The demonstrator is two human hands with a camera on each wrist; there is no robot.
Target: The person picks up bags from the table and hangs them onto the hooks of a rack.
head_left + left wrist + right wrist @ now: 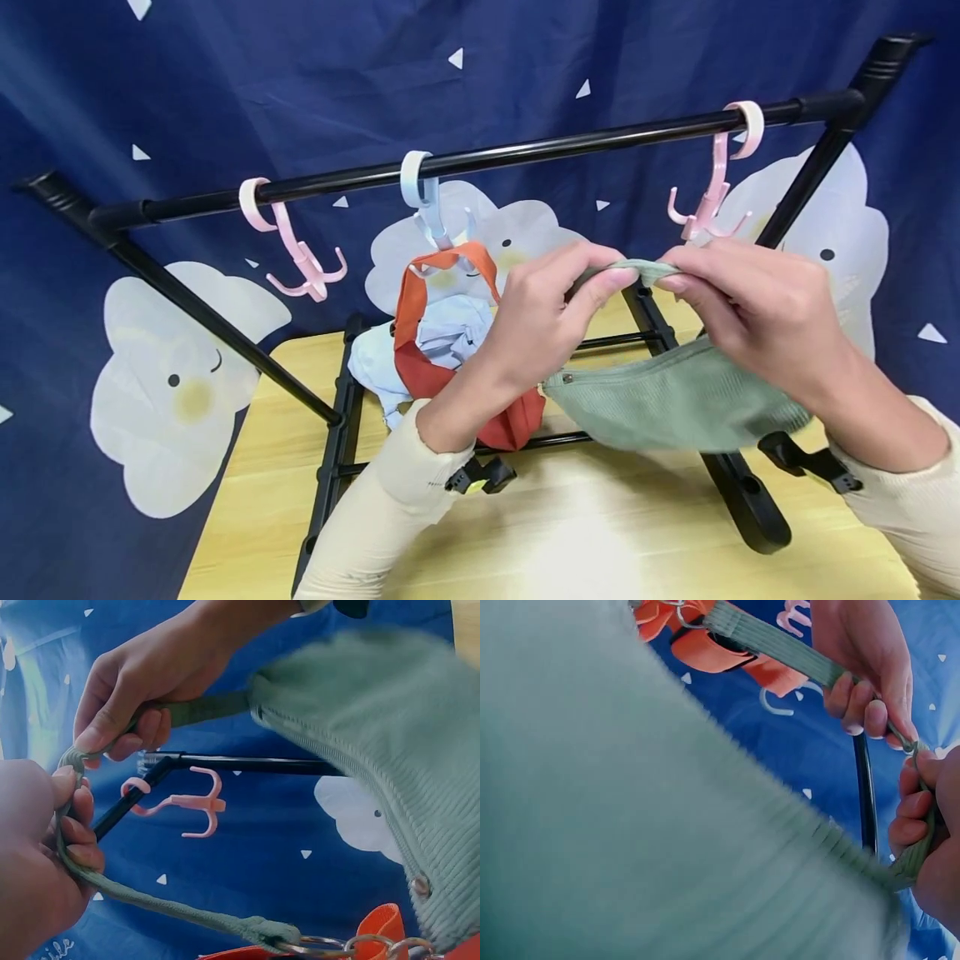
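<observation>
A green corduroy shoulder bag (675, 408) with a zip hangs below both raised hands, above the wooden table. My left hand (551, 304) pinches its strap (637, 268) between thumb and fingers. Close beside it, my right hand (772, 312) pinches the same strap, a short stretch showing between the two. In the left wrist view, the strap loops through both hands and joins metal rings (360, 943) at one end. A pink four-pronged hook (708, 204) hangs on the bar just behind my right hand.
A black rack bar (525, 152) crosses the view. An orange bag (411, 308) hangs from the light blue hook (430, 208) at its middle, light blue cloth (375, 367) behind it. Another pink hook (303, 262) is at left. The rack stands on a wooden table (247, 500).
</observation>
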